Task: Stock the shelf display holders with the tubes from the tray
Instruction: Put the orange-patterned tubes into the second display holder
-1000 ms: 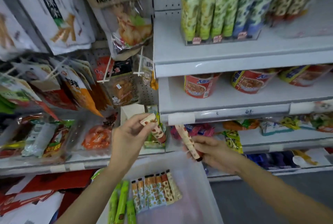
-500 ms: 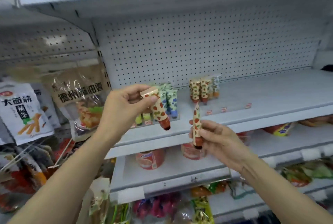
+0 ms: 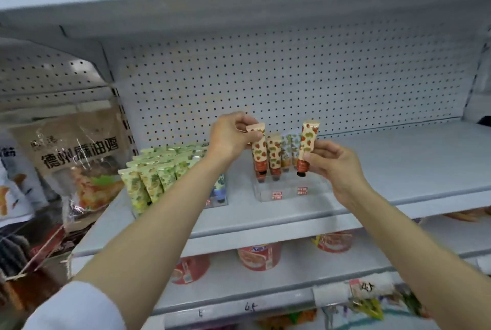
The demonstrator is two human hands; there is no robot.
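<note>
Now | your left hand (image 3: 229, 137) and right hand (image 3: 330, 161) each pinch a strawberry tube (image 3: 259, 149) | centre-frame clear holder (image 3: 287, 190) | crowded slots risk toppling neighbours

**Strawberry Reds, Leaf Greens, Grey Shelving**

The two tubes in the hands, one in the left (image 3: 259, 150) and one in the right (image 3: 308, 147), are cream with a red-and-green strawberry print and dark red caps. The tube standing in the clear holder (image 3: 274, 158) wears the same pattern. The block of tubes to the left (image 3: 151, 178) is pale green with a leafy print. The shelf (image 3: 398, 167) is pale grey, its pegboard back (image 3: 265, 77) white with black dots. The hanging bag (image 3: 77, 154) is tan with black lettering.
</note>
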